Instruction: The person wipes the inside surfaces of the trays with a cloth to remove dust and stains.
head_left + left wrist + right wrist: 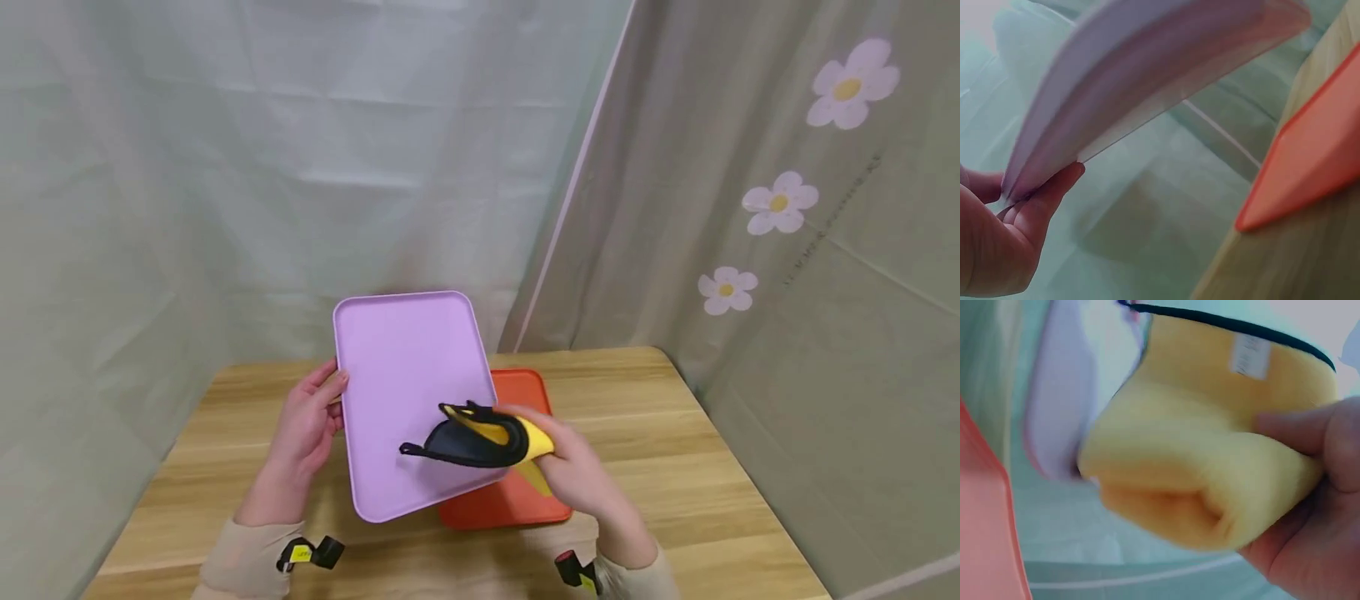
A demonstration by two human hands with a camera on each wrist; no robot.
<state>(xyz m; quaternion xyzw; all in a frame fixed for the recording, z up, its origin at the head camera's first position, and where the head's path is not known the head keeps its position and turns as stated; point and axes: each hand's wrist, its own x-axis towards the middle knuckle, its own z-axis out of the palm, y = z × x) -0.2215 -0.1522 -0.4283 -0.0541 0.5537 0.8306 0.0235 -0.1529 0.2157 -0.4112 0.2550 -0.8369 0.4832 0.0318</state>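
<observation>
My left hand grips the left edge of a lilac rectangular tray, thumb at the rim and fingers behind. Tilted, the tray is held up above the wooden table, as the left wrist view shows from below. In my right hand is a folded cloth, yellow on one side with black on the other and a black edging. It overlaps the lower right part of the tray in the head view. A white label shows on its yellow side in the right wrist view.
An orange-red tray lies on the wooden table, partly hidden behind the lilac tray and my right hand. Pale curtains hang close behind the table, and a curtain with white flowers hangs to the right.
</observation>
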